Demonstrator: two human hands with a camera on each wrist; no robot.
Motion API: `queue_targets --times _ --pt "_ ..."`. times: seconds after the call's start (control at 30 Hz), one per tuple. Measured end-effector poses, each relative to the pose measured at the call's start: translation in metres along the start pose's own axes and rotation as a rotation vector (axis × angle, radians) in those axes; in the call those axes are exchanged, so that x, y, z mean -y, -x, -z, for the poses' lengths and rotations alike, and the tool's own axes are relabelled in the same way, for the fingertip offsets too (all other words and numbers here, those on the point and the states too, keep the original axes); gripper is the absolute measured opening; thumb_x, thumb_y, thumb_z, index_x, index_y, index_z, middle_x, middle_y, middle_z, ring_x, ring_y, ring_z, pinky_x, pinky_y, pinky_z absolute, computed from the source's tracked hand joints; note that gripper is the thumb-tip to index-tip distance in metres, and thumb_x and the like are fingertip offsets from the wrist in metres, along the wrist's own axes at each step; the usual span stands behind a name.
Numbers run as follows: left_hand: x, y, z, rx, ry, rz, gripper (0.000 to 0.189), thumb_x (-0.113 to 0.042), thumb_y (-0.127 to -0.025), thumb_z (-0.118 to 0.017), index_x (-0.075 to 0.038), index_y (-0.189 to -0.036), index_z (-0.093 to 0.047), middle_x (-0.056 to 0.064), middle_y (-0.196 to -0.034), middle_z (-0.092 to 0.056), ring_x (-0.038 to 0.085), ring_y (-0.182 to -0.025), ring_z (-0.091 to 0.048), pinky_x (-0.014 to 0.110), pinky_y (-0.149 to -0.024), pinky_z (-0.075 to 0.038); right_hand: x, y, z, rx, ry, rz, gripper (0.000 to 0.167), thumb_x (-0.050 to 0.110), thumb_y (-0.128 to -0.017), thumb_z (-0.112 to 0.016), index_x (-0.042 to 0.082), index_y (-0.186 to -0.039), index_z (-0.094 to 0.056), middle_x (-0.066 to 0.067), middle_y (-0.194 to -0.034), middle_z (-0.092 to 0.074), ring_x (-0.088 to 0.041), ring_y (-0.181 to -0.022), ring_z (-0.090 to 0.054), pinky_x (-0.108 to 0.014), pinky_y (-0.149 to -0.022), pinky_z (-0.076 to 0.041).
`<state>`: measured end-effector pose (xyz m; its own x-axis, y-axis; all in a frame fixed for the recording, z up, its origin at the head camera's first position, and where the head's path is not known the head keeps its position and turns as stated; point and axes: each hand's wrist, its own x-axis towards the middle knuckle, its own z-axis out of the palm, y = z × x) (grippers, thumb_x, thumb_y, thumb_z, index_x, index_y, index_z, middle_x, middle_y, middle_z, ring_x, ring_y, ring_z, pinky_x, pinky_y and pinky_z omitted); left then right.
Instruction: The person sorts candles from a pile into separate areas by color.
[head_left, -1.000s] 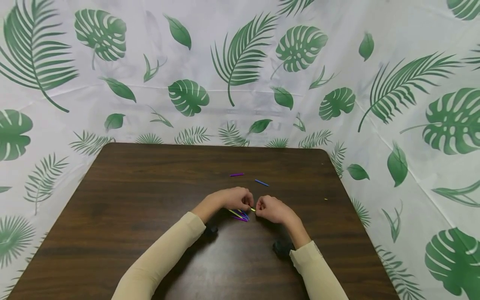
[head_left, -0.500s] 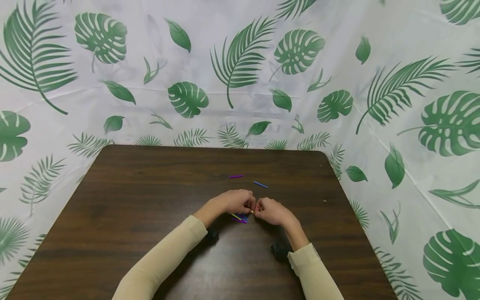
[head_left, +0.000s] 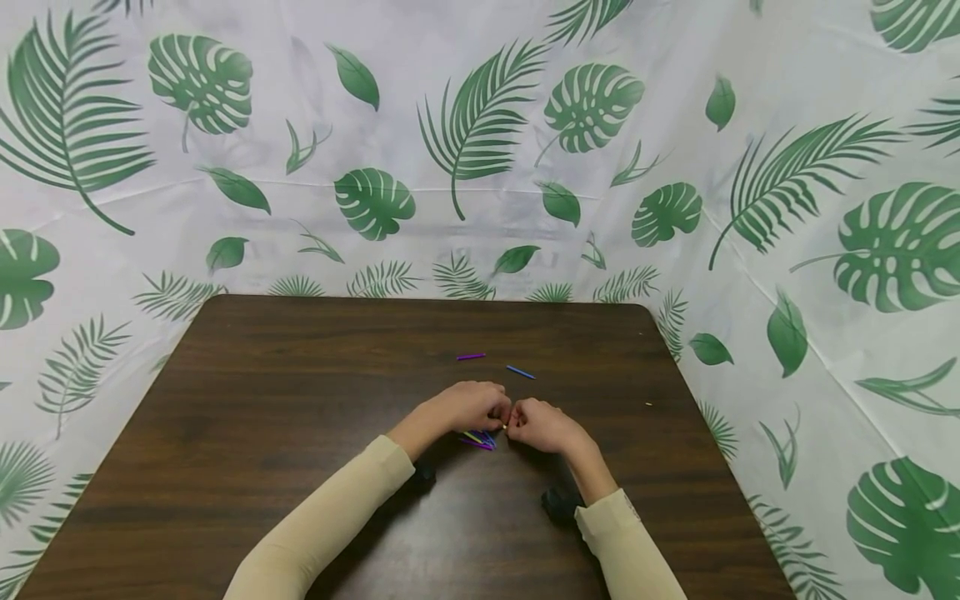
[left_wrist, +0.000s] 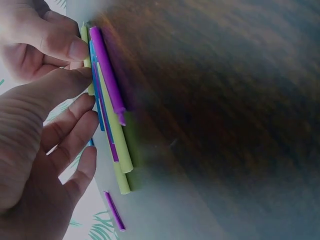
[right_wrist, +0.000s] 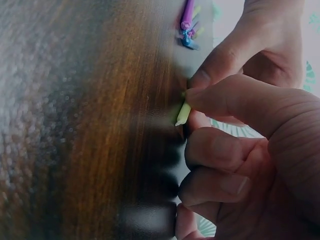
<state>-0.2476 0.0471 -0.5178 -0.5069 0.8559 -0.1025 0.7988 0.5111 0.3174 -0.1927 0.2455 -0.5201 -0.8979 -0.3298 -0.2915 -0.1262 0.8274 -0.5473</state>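
My left hand [head_left: 472, 406] and right hand [head_left: 547, 425] meet over the middle of the table. Between thumb and fingers, both pinch one thin yellow-green candle [right_wrist: 183, 113], its wicked end poking out past the right thumb. Most of its length is covered by fingers in the head view. Beside the left hand lies a small bunch of loose candles: a purple candle [left_wrist: 107, 70] on the near side, yellow-green candles [left_wrist: 114, 120] and blue ones behind it. The left hand's other fingers spread loosely, while those of the right hand are bent.
Beyond the hands lie a single purple candle [head_left: 471, 357] and a blue candle [head_left: 521, 372] on the dark wooden table [head_left: 300, 358]. A tiny pale yellow piece [head_left: 649, 404] rests near the right edge. Leaf-print cloth [head_left: 285, 150] hangs behind.
The hands have drawn closer together, and less of the pinched yellow-green candle shows between them. The head view has tilted slightly; the loose candles stay in place.
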Motion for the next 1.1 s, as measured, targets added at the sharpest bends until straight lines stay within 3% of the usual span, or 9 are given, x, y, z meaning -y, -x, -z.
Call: queue_targets --times 0.33,0.57,0.87,1.1 --pt "-0.002 0.001 0.000 -0.025 -0.063 -0.019 0.005 -0.025 -0.099 -0.079 -0.028 -0.098 -0.075 -0.009 -0.099 -0.062 0.006 -0.082 -0.058 0.028 -0.077 -0.053 -0.001 0.000 -0.001 -0.008 -0.011 -0.012 0.006 0.018 -0.093 -0.072 0.016 -0.089 -0.068 0.006 -0.074 -0.062 -0.014 -0.071 -0.057 -0.061 -0.094 -0.043" --pt "-0.006 0.005 0.001 -0.056 -0.156 -0.047 0.005 -0.027 -0.097 -0.081 -0.029 -0.099 -0.077 -0.008 -0.101 -0.063 0.011 -0.088 -0.064 0.040 -0.092 -0.059 -0.003 -0.002 -0.002 -0.007 -0.007 -0.013 0.007 0.019 -0.094 -0.073 0.016 -0.089 -0.068 0.006 -0.073 -0.062 -0.013 -0.070 -0.057 -0.054 -0.089 -0.043" --pt "-0.007 0.003 0.004 -0.024 -0.204 -0.043 0.005 -0.025 -0.098 -0.079 -0.028 -0.098 -0.075 -0.008 -0.107 -0.069 0.013 -0.105 -0.071 0.050 -0.106 -0.056 -0.006 -0.002 0.000 0.019 -0.052 0.029 0.008 0.019 -0.095 -0.068 0.014 -0.090 -0.064 0.007 -0.072 -0.056 -0.011 -0.063 -0.051 -0.032 -0.064 -0.040" --pt "-0.009 0.004 0.006 -0.067 -0.363 -0.069 0.006 -0.024 -0.098 -0.077 -0.026 -0.095 -0.073 -0.009 -0.102 -0.069 0.012 -0.101 -0.071 0.046 -0.103 -0.058 -0.006 0.000 -0.003 0.020 -0.070 0.003 0.007 0.019 -0.095 -0.071 0.013 -0.092 -0.068 0.005 -0.072 -0.060 -0.012 -0.064 -0.052 -0.030 -0.062 -0.040"
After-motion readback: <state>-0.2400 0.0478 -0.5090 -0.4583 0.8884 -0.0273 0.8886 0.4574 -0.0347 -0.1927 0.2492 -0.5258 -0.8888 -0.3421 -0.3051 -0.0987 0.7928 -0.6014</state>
